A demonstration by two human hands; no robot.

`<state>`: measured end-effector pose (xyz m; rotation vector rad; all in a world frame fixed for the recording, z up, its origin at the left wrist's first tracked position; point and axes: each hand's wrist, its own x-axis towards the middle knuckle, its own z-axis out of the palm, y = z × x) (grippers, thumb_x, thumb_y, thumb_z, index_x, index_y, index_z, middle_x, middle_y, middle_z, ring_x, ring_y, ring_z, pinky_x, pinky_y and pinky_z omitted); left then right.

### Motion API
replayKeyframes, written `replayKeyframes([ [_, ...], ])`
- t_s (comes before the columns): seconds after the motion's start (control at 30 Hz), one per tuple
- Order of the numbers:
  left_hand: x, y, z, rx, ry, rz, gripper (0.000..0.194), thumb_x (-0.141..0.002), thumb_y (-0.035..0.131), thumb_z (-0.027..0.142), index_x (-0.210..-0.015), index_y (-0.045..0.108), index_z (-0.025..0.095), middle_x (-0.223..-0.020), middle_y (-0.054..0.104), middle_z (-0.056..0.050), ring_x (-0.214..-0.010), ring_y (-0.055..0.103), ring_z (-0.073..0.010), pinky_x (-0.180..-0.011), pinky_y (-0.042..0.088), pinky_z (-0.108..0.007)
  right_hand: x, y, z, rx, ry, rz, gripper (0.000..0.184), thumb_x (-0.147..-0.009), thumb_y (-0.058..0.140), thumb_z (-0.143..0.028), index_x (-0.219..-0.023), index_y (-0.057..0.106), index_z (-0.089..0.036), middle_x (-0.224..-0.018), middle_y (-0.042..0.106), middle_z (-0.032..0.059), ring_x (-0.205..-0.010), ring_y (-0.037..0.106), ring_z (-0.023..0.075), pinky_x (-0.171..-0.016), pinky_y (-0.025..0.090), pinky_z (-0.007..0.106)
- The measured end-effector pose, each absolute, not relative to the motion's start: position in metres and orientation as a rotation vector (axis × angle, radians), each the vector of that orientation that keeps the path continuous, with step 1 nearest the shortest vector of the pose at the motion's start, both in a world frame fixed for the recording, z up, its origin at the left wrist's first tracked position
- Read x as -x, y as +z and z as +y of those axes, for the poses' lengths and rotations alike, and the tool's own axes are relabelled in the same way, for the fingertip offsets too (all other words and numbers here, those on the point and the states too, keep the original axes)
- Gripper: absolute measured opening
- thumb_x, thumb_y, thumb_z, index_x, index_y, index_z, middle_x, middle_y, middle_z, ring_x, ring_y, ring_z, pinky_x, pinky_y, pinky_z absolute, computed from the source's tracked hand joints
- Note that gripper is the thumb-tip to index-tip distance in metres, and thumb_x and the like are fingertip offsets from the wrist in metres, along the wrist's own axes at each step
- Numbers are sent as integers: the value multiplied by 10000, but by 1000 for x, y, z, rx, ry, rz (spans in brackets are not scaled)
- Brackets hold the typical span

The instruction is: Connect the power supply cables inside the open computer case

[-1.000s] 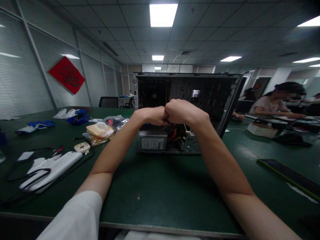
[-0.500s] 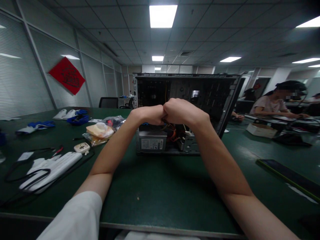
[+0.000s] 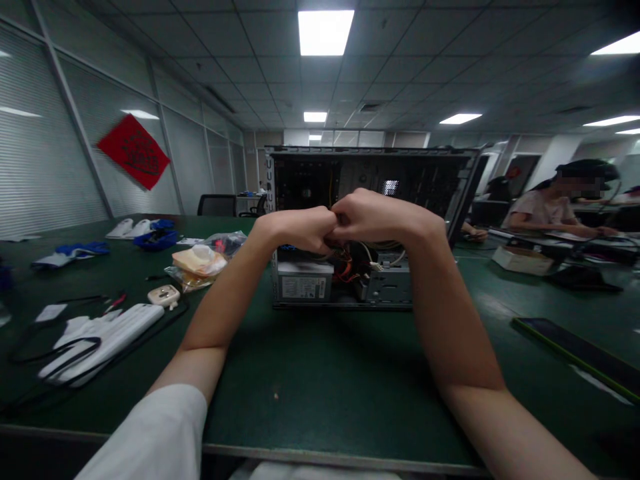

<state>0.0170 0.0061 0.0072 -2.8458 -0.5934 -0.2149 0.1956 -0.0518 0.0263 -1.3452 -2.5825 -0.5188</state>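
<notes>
Watching from afar, I am seeing the left hand and the right hand meeting before the open computer case. Their fingers are curling inward and touching; what they are pinching, if anything, I cannot tell (the knuckles are hiding the fingertips). The case is standing on the green table, its open side facing the wearer, presumably keeping its insides within reach. Orange wires are hanging just below the hands, beside the power supply in the case's lower left corner. Left of the case, a plastic bag is lying; right of it, a co-worker is sitting behind a small box. Above the case, a ceiling light is glowing.
</notes>
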Motion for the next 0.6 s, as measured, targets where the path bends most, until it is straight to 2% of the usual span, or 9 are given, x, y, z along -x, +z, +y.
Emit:
replayKeyframes([
  [0.1, -16, 11, -3, 2892, -175, -528, 130, -865, 651, 124, -890, 778, 129, -755, 718, -12, -647, 572, -110, -592, 378, -230, -212, 33, -52, 1236, -272, -2634, 315, -942, 637, -372, -1048, 827, -143, -843, 794, 60, -726, 667, 184, -597, 408, 261],
  [0.2, -19, 13, -11, 2875, -296, -547, 259, -869, 627, 89, -1037, 805, 172, -902, 774, -29, -774, 663, -134, -670, 423, -234, -227, 37, -55, 1224, -135, -2615, 398, -1001, 597, -448, -1212, 798, -176, -995, 819, 67, -851, 720, 207, -690, 481, 257],
  [0.37, -30, 11, -9, 2617, -433, -611, 239, -923, 621, 178, -1044, 824, 215, -981, 784, -71, -824, 700, -193, -699, 426, -299, -242, 38, -57, 1270, -185, -2507, 421, -1064, 506, -404, -1339, 746, -195, -1144, 810, 83, -945, 728, 216, -763, 522, 263],
  [0.6, -33, 10, -4, 2492, -433, -606, 193, -957, 684, 323, -1037, 802, 193, -991, 797, -96, -896, 726, -236, -786, 480, -335, -246, 35, -42, 1206, -109, -2552, 433, -1103, 417, -336, -1436, 667, -219, -1301, 762, 77, -1067, 730, 205, -843, 549, 246],
])
